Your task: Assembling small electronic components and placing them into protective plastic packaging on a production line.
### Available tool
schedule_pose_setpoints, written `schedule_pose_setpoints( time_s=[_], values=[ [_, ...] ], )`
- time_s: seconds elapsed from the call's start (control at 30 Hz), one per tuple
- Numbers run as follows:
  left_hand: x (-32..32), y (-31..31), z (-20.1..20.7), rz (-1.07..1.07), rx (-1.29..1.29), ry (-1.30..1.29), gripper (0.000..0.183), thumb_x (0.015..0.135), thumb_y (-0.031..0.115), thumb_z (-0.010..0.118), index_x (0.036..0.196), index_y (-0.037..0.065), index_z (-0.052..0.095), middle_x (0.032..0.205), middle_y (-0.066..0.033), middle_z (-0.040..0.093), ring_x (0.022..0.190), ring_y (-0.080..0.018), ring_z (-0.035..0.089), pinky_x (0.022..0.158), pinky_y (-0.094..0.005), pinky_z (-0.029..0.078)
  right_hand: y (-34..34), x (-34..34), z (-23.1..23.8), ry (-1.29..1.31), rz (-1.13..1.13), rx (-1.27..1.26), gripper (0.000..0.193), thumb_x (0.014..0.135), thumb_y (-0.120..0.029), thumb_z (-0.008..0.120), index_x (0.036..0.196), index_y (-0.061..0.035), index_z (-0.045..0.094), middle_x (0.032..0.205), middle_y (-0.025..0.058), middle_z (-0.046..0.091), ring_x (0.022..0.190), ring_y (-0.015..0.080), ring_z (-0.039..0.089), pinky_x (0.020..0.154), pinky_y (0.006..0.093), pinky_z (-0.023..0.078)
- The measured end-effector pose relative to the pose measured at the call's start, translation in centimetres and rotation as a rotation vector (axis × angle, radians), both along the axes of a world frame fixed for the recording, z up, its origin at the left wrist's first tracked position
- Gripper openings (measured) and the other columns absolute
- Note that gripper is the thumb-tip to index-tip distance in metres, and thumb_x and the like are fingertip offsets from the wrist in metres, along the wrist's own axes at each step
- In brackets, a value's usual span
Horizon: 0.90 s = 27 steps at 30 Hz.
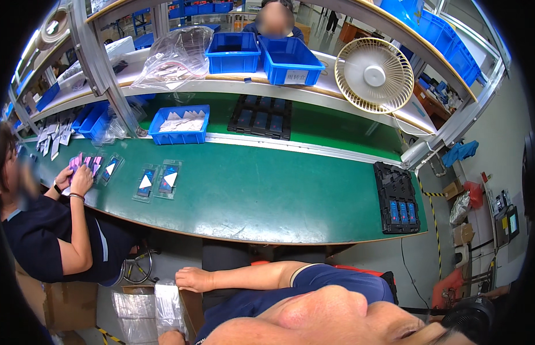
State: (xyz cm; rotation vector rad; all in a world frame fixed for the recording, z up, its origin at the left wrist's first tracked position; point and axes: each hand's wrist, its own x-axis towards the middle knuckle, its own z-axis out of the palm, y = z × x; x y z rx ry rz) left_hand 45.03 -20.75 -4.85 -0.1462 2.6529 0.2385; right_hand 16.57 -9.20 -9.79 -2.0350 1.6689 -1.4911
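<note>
Down at the lower left, a cardboard box (192, 305) beside me holds clear plastic packs (134, 313). One whitish plastic pack (167, 307) stands out between my hands. My left hand (171, 338), partly cut off by the lower rim, grips this pack's near end. My right hand (194, 280) reaches across to the left, its fingers curled closed at the box's far edge beside the pack's top. What lies under those fingers is hidden. On the green table (250, 195), two clear pouches (145, 183) hold dark blue phone-shaped pieces with white triangles.
A co-worker (66, 236) at the left handles pink and dark pieces. A black tray (397, 198) with blue pieces lies at the table's right end. A blue bin (179, 125) of white pieces and another black tray (260, 117) stand beneath the shelf. A fan (374, 76) hangs above.
</note>
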Motion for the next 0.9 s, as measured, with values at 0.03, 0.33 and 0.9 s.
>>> schedule_pose_setpoints(
  time_s=[0.03, 0.33, 0.9],
  values=[
    [-0.5, 0.2, 0.6, -0.002, 0.0, -0.005, 0.014, 0.078, 0.011, 0.049, 0.079, 0.002, 0.06, 0.076, -0.0207, 0.061, 0.073, -0.036, 0.06, 0.065, -0.0461, 0.048, 0.2, 0.5, 0.4, -0.005, -0.002, 0.0, 0.012, 0.08, -0.015, 0.058, 0.079, -0.0062, 0.05, 0.079, 0.0098, 0.046, 0.077, 0.029, 0.049, 0.067, 0.0388, 0.039],
    [-4.8, 3.3, 7.7, 0.274, -0.017, 0.098, 0.025, 0.09, 0.021, 0.045, 0.087, 0.001, 0.059, 0.075, -0.0227, 0.061, 0.063, -0.0401, 0.06, 0.056, -0.0484, 0.047, 1.2, 6.1, 5.2, -0.11, 0.48, -0.084, 0.026, 0.074, -0.016, 0.066, 0.096, -0.0045, 0.057, 0.096, 0.0112, 0.051, 0.093, 0.0294, 0.049, 0.08, 0.0399, 0.039],
    [-3.0, 3.4, 6.9, 0.122, -0.045, 0.042, 0.025, 0.089, 0.021, 0.047, 0.08, 0.0, 0.057, 0.066, -0.0194, 0.061, 0.058, -0.0351, 0.061, 0.051, -0.0454, 0.048, 0.9, 10.2, 4.3, -0.28, 0.331, -0.227, 0.024, 0.078, -0.03, 0.066, 0.07, -0.0105, 0.055, 0.079, 0.0046, 0.043, 0.079, 0.0256, 0.043, 0.071, 0.041, 0.031]
  ],
)
